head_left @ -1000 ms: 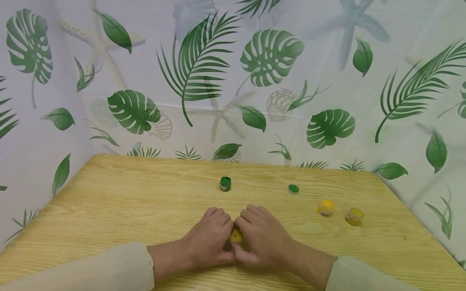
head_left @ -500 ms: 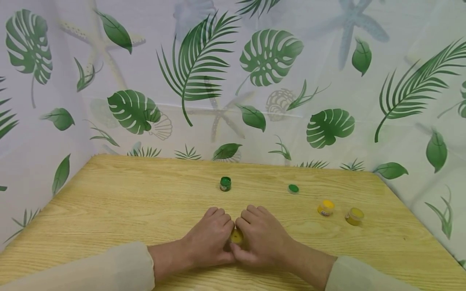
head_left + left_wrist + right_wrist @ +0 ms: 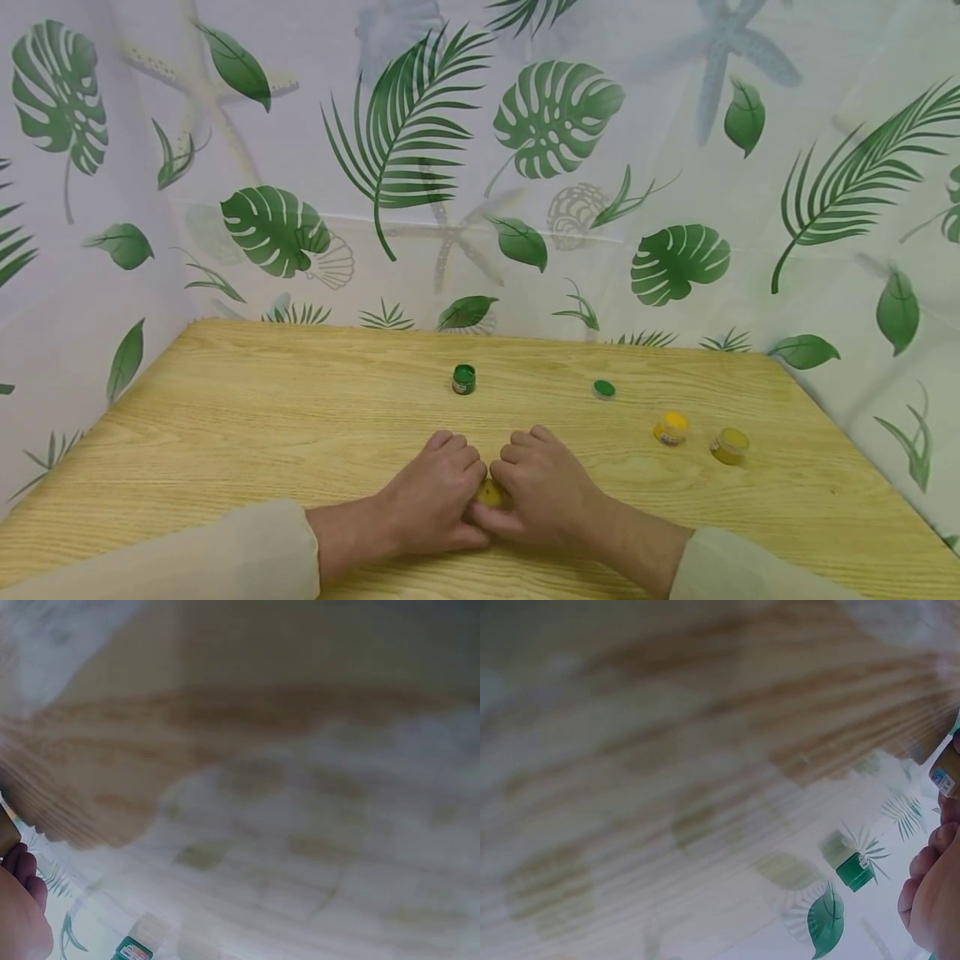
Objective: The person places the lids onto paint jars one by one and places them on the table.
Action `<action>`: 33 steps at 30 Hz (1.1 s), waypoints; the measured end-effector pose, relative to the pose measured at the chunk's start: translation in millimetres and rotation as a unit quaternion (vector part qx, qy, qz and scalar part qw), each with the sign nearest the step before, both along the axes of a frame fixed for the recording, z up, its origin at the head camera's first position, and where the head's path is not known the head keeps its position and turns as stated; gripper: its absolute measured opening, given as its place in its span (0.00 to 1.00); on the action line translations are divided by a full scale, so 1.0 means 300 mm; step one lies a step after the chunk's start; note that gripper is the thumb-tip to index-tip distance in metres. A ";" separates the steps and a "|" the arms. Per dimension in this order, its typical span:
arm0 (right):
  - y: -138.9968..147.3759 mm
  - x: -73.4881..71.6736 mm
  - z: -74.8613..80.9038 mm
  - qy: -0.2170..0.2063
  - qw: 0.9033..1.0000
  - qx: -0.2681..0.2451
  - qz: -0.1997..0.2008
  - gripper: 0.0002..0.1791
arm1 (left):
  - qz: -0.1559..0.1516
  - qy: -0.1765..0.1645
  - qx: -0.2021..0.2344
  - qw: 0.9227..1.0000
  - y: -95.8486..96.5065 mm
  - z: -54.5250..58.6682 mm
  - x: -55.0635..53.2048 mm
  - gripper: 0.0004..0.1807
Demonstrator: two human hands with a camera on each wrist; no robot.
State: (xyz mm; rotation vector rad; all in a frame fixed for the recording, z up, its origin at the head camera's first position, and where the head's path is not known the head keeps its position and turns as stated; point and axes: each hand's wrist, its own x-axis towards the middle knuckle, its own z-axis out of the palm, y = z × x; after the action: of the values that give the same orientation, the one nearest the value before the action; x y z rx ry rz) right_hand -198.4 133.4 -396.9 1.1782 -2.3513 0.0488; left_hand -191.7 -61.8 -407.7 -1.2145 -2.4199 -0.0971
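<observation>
In the head view, a small ochre-yellow paint jar (image 3: pixel 491 493) sits between my two hands, low in the middle of the table. My left hand (image 3: pixel 431 500) grips it from the left with curled fingers. From the right, my right hand (image 3: pixel 547 496) holds it too, its thumb across the near side. Fingers cover most of the jar, so I cannot tell whether its lid is loose. A label shows on the jar (image 3: pixel 946 774) at the right edge of the right wrist view. Only part of the jar (image 3: pixel 7 834) appears in the left wrist view.
Beyond the hands stands an uncovered green paint jar (image 3: pixel 464 380). Its green lid (image 3: pixel 603 390) lies to the right. Further right are a bright yellow jar (image 3: pixel 671 428) and a duller yellow jar (image 3: pixel 730 447). Leaf-printed cloth (image 3: pixel 450 275) borders the wooden table (image 3: pixel 285 400).
Both hands stay round the jar. My left hand has shifted slightly right, and the knuckles of the two hands have turned a little. The jar has moved slightly nearer. Other jars have stayed put.
</observation>
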 end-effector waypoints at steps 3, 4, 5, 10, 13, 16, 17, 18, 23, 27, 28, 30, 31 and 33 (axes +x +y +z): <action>0.003 0.001 0.006 -0.001 1.000 -0.006 0.003 0.24 | 0.003 0.001 0.006 1.000 0.000 0.003 0.002 0.22; 0.004 0.001 0.007 -0.005 1.000 -0.006 0.004 0.22 | 0.006 0.000 0.009 1.000 -0.001 0.003 0.002 0.23; 0.005 0.002 0.008 -0.010 1.000 -0.007 0.006 0.20 | 0.009 -0.002 0.014 1.000 -0.002 0.004 0.002 0.23; 0.009 0.001 0.007 -0.016 1.000 -0.004 0.016 0.17 | 0.019 -0.016 0.024 0.999 -0.006 0.005 0.001 0.23; 0.010 -0.003 0.003 -0.005 1.000 -0.006 0.022 0.16 | 0.017 -0.013 0.028 0.999 -0.005 0.004 0.001 0.22; 0.010 -0.006 -0.001 0.002 1.000 -0.005 0.023 0.16 | 0.016 -0.002 0.028 0.999 -0.004 0.002 0.001 0.23; 0.009 -0.006 -0.001 0.004 1.000 -0.005 0.023 0.15 | 0.016 0.001 0.028 0.999 -0.004 0.002 0.001 0.23; 0.008 -0.006 -0.002 0.005 1.000 -0.004 0.023 0.16 | 0.016 0.003 0.028 0.999 -0.004 0.001 0.001 0.24; 0.007 -0.003 -0.003 0.006 1.000 0.000 0.017 0.16 | 0.013 0.011 0.027 1.000 -0.003 -0.004 0.002 0.25; 0.007 -0.001 -0.001 0.002 1.000 0.002 0.010 0.17 | 0.007 0.018 0.028 0.999 -0.003 -0.005 0.002 0.26; 0.007 0.000 -0.001 0.002 1.000 0.003 0.010 0.17 | 0.007 0.020 0.027 0.999 -0.003 -0.006 0.003 0.26; 0.008 0.001 -0.001 0.002 1.000 0.004 0.009 0.18 | 0.004 0.023 0.028 0.999 -0.002 -0.006 0.003 0.25; 0.008 0.001 0.000 0.002 1.000 0.004 0.008 0.18 | 0.003 0.024 0.028 0.999 -0.002 -0.007 0.003 0.25; 0.008 0.001 0.000 0.002 1.000 0.003 0.009 0.18 | 0.001 0.026 0.028 0.999 -0.001 -0.007 0.002 0.25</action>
State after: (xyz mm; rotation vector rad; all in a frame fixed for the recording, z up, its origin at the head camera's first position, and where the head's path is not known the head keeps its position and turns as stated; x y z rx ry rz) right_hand -198.2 135.8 -397.0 1.2009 -2.3400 0.0443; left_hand -191.2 -62.2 -409.7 -1.1749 -2.3577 -0.1296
